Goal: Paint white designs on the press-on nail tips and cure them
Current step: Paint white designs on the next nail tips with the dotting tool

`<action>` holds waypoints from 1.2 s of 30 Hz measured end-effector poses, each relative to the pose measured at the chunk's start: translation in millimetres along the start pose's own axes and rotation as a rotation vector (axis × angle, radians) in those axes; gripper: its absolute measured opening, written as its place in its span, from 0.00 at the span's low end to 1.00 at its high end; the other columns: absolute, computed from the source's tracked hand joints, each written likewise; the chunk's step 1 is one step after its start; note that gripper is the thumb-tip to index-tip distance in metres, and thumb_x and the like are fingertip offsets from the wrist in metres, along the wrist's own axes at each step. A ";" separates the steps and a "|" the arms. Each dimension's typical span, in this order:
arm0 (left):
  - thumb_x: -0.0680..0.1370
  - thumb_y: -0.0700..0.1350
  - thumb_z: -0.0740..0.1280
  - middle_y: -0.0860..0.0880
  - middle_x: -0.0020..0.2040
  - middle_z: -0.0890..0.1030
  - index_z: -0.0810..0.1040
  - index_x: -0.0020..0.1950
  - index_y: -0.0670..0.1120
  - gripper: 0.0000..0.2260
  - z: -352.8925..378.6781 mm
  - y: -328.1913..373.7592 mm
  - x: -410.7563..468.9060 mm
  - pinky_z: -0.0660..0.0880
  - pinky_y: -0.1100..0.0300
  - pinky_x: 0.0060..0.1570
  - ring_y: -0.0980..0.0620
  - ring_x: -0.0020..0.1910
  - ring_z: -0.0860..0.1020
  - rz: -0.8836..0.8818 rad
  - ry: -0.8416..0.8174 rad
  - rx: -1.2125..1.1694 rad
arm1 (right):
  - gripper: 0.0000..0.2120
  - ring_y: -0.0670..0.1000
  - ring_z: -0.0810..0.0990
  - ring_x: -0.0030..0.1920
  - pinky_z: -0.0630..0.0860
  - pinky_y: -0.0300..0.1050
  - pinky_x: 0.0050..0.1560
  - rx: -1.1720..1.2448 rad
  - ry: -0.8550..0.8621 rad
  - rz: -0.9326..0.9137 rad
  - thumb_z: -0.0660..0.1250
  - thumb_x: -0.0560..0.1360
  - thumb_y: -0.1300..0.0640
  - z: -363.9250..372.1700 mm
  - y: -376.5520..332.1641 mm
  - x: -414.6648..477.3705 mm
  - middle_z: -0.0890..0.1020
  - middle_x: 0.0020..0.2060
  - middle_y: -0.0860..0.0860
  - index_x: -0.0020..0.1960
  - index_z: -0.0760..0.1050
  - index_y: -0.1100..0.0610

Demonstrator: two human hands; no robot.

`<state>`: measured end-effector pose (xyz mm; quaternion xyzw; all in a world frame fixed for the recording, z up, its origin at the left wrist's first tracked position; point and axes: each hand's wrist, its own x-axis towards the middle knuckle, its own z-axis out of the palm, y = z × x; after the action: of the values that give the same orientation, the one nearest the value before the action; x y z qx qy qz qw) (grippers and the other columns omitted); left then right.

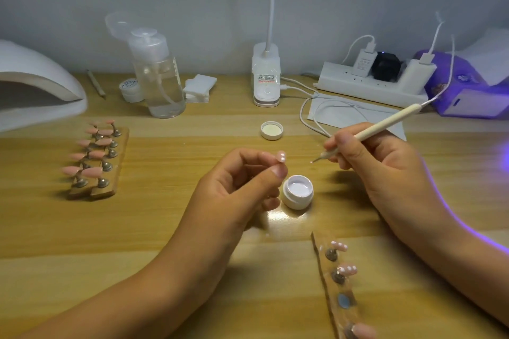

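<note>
Pinching a nail with the fingers of our left hand, we grasp the pen in our right hand, its point near the nail, beyond the open jar.

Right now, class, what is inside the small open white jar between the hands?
The open jar holds smooth white paint, lying below the rim. The paint covers the jar's bottom, and the left hand hides a little of its left wall.
</note>
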<state>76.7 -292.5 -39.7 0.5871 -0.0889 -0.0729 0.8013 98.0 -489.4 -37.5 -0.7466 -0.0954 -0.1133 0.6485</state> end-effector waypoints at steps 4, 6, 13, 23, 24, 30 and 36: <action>0.71 0.46 0.71 0.59 0.41 0.81 0.82 0.40 0.55 0.03 0.6 0.1 -0.2 0.75 0.68 0.39 0.61 0.36 0.76 -0.009 -0.004 0.016 | 0.09 0.40 0.74 0.33 0.68 0.27 0.36 -0.102 -0.110 -0.086 0.64 0.77 0.51 5.6 -3.8 -7.0 0.79 0.33 0.42 0.45 0.77 0.56; 0.71 0.46 0.70 0.58 0.41 0.82 0.82 0.39 0.55 0.04 1.1 0.0 -0.4 0.75 0.68 0.39 0.60 0.36 0.76 -0.011 -0.002 0.021 | 0.09 0.40 0.75 0.36 0.68 0.27 0.39 -0.173 -0.165 -0.130 0.64 0.77 0.50 7.9 -4.9 -9.6 0.79 0.35 0.42 0.45 0.77 0.55; 0.71 0.46 0.70 0.58 0.40 0.82 0.83 0.40 0.55 0.04 1.3 -1.2 -0.7 0.75 0.69 0.40 0.61 0.37 0.78 -0.002 -0.015 0.040 | 0.08 0.46 0.74 0.38 0.68 0.32 0.42 -0.318 -0.223 -0.187 0.62 0.76 0.50 8.9 -3.5 -10.6 0.77 0.36 0.44 0.44 0.76 0.54; 0.71 0.46 0.71 0.58 0.39 0.82 0.83 0.40 0.55 0.04 0.8 -2.5 -0.1 0.75 0.69 0.39 0.62 0.37 0.78 -0.004 -0.027 0.041 | 0.09 0.47 0.74 0.39 0.69 0.33 0.41 -0.372 -0.261 -0.226 0.62 0.78 0.48 8.4 -1.0 -10.1 0.77 0.38 0.44 0.46 0.76 0.52; 0.71 0.46 0.71 0.58 0.39 0.82 0.83 0.40 0.55 0.04 0.8 -2.5 -0.4 0.75 0.69 0.39 0.62 0.37 0.78 -0.004 -0.027 0.039 | 0.07 0.47 0.74 0.39 0.69 0.33 0.41 -0.372 -0.254 -0.231 0.63 0.78 0.49 8.6 -0.8 -10.2 0.77 0.37 0.45 0.46 0.76 0.52; 0.71 0.45 0.71 0.56 0.38 0.82 0.83 0.40 0.54 0.04 1.6 -1.3 -1.2 0.75 0.69 0.39 0.61 0.37 0.78 -0.008 -0.050 0.036 | 0.08 0.46 0.77 0.39 0.73 0.35 0.44 -0.123 -0.117 -0.199 0.63 0.77 0.50 9.0 -5.2 -10.2 0.79 0.38 0.47 0.47 0.76 0.54; 0.70 0.43 0.73 0.53 0.38 0.83 0.83 0.41 0.53 0.05 5.8 0.2 -5.8 0.74 0.70 0.39 0.60 0.37 0.78 0.016 -0.190 0.123 | 0.04 0.44 0.78 0.38 0.78 0.39 0.46 0.299 0.015 -0.025 0.74 0.70 0.51 1.2 -7.0 -9.4 0.79 0.35 0.46 0.42 0.79 0.46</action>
<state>69.7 -296.5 -38.2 0.6249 -0.1733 -0.1160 0.7523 87.1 -487.2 -33.8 -0.6397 -0.1158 -0.1114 0.7516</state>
